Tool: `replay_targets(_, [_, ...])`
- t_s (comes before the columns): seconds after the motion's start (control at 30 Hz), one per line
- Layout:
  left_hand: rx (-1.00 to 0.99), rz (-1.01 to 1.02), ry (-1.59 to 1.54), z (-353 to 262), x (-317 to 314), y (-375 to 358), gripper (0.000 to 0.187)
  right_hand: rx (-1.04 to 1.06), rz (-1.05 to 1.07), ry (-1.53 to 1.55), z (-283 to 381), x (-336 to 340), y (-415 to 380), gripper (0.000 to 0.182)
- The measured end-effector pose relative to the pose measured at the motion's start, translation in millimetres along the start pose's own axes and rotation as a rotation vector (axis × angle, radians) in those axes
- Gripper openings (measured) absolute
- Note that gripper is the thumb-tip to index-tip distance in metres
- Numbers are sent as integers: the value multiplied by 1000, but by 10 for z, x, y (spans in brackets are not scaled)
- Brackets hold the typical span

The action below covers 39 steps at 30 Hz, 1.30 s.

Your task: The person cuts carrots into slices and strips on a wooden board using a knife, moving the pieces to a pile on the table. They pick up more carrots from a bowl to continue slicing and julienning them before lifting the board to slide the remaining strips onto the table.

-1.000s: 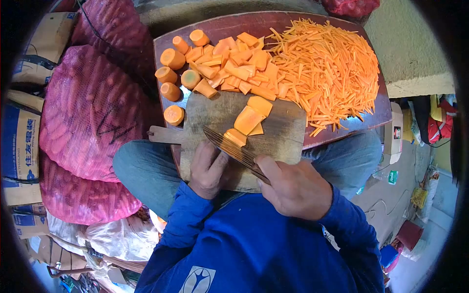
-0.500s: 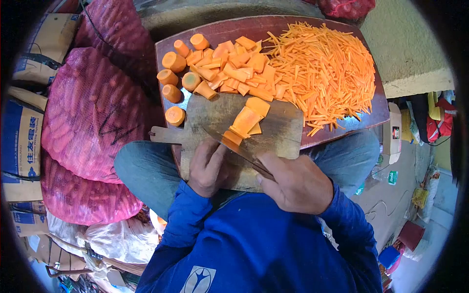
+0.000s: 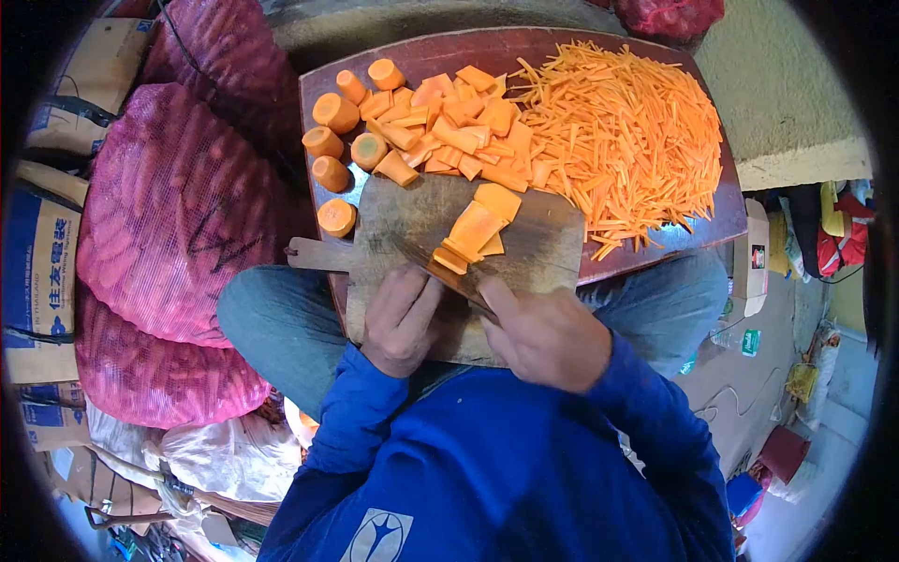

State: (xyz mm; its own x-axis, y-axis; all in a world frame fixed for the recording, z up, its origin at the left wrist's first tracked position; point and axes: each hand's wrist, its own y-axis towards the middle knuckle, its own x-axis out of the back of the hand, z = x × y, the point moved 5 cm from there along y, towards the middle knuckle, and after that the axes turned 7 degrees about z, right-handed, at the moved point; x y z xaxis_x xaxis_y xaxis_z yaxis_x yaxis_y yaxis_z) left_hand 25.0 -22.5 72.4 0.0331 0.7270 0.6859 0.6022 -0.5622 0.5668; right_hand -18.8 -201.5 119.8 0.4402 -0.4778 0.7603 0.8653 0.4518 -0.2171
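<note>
Flat, bright-orange carrot slices [image 3: 477, 226], in the head view, lie overlapping in a short row on the worn brown wooden cutting board [image 3: 538, 281], a little right of its middle. The row's long axis runs from the board's centre toward its far edge, leaning right. Across the near end of this row sits the dark, narrow metal knife [image 3: 457, 283], its blade slanting from upper left to lower right, roughly square to the row; whether its edge touches the slices cannot be made out. The right hand [image 3: 552, 337], blurred, is wrapped around the knife's handle, and the slices lie ahead of it and to its left. The left hand [image 3: 401, 318] has its fingers bunched together over the board's near left part, with the slices ahead and to its right; whether it presses on anything beneath cannot be told. Both hands are near the row, the left fingertips seemingly nearer. On the dark red-brown surface [image 3: 440, 54], thick round orange carrot chunks [image 3: 334, 112] line the left edge, flat-cut carrot pieces [image 3: 456, 136] lie heaped beyond the board's far edge, and thin orange carrot strips [image 3: 627, 140] mound toward the far right corner.
</note>
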Motion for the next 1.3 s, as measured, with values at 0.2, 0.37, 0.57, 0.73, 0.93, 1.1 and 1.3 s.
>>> replay_targets(0.2, [29,-40,39,-25,18,-9,40,-30,35,-4,-118,-14,133,29])
replay_targets(0.37, [103,77,24,-14,83,-42,40,32,-36,40,117,212,-91,27])
replay_targets(0.57, [60,25,32,2,38,-56,40,51,-47,72,260,310,-156,34])
replay_targets(0.73, [-11,20,51,32,52,-73,40,73,-26,48,261,291,-135,35])
replay_targets(0.93, [-10,6,87,-29,65,-12,38,-20,17,-11,11,-51,6,33])
replay_targets(1.1, [9,-36,97,-29,7,-60,39,-113,117,38,-116,-87,184,27])
replay_targets(1.3, [82,45,89,4,51,-100,41,-82,72,231,-4,123,37,29])
